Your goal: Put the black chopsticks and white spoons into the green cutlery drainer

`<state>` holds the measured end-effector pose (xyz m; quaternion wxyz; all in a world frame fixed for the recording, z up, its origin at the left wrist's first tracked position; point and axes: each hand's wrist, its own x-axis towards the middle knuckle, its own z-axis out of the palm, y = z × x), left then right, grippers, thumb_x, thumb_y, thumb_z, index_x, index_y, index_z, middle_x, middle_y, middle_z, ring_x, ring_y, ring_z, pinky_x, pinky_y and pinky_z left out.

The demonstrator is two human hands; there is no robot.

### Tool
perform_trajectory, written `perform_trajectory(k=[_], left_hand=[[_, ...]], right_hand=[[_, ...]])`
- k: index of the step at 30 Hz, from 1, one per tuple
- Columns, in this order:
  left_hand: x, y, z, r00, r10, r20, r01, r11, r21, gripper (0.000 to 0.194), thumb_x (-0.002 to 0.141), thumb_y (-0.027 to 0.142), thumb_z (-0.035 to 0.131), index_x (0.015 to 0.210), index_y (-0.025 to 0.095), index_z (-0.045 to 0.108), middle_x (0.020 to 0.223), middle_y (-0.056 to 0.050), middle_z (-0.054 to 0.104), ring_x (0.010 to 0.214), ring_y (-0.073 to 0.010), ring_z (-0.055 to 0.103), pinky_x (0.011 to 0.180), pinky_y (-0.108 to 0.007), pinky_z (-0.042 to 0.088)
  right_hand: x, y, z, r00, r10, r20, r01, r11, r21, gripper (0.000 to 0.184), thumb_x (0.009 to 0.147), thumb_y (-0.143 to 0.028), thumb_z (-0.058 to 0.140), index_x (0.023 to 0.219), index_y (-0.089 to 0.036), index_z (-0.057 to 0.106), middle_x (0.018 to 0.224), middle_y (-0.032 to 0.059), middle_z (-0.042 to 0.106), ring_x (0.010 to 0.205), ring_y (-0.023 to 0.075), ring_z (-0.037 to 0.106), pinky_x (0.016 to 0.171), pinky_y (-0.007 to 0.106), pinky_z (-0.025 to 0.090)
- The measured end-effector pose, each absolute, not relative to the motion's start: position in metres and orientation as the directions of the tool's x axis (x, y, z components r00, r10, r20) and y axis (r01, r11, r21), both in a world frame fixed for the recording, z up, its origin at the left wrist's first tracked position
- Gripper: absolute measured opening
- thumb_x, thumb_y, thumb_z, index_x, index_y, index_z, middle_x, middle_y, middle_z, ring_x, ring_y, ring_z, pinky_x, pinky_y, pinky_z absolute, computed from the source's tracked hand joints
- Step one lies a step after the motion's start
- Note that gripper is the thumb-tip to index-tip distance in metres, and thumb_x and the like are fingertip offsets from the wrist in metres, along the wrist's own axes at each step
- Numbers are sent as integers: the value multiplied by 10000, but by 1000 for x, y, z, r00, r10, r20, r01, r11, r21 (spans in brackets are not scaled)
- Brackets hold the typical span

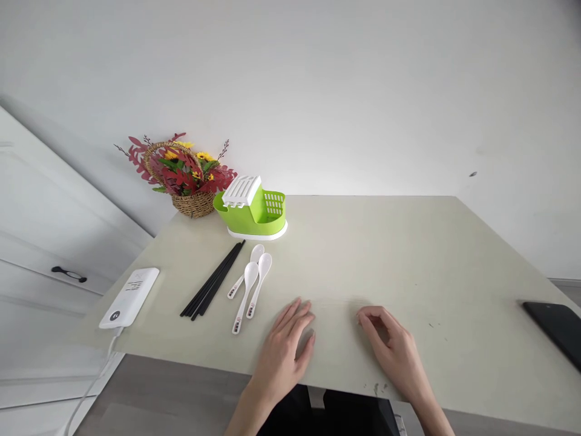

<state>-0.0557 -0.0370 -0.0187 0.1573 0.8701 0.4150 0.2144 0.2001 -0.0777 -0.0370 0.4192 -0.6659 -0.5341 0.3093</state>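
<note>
My left hand [285, 342] lies palm down on the table near its front edge, fingers stretched out, holding nothing. My right hand [385, 342] rests on its side further right, fingers curled and thumb tip meeting the index finger, with nothing visible in it. Nearest my left hand are three white spoons [251, 276], their bowls pointing away from me. Beside them on the left lies a bundle of several black chopsticks [213, 281]. Behind these stands a green utensil holder [254, 221] with a slotted white top and a white base.
A wicker basket of artificial flowers [193, 204] stands at the back left against the wall. A white power bank [131, 298] with a cable lies at the left edge. At the far right is a black phone [556, 330]. The table [363, 254] ends just before me.
</note>
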Motion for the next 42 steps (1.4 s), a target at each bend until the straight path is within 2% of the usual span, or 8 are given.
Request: perform_trajectory(k=[5,12,25,34,42], left_hand=[[-55,-37,-18,560,787,261,650,-612,452,356,1070,254,527,1423,303,532,1559,-35,590,1549,-276,425,1203,-533,530],[-55,-37,-18,564,783,262,645,-615,454,359,1066,244,535,1420,301,533,1564,-29,587,1552,-269,421,1216,-525,519],[-55,-40,-19,547,794,264,645,-601,472,352,1066,238,531,1412,305,551,1559,-22,590,1549,-267,428,1201,-515,536],[-56,-38,-19,577,785,227,645,-608,463,341,1077,243,509,1413,295,536,1581,-23,567,1573,-270,386,1228,-540,502],[-56,-39,-20,568,789,234,644,-603,471,344,1077,239,510,1417,291,533,1582,-23,566,1580,-264,375,1227,-525,504]], right_hand=[[200,-78,-35,232,971,49,475,-69,-877,353,1038,-580,522,1037,-265,683,1079,96,750,934,247,707,705,299,547],[196,-78,-32,272,960,66,451,-67,-890,415,1025,-631,508,1011,-257,688,1027,99,753,890,246,705,623,287,518],[201,-80,-38,231,972,33,472,-82,-878,382,1027,-606,525,1044,-263,694,1157,114,746,919,249,715,686,301,566],[200,-79,-37,262,964,36,469,-95,-878,378,1023,-606,525,1024,-268,693,1084,92,757,905,243,707,608,279,512],[203,-78,-42,249,967,55,496,-78,-865,394,1010,-606,537,1006,-253,711,1083,104,758,893,241,701,621,286,519]])
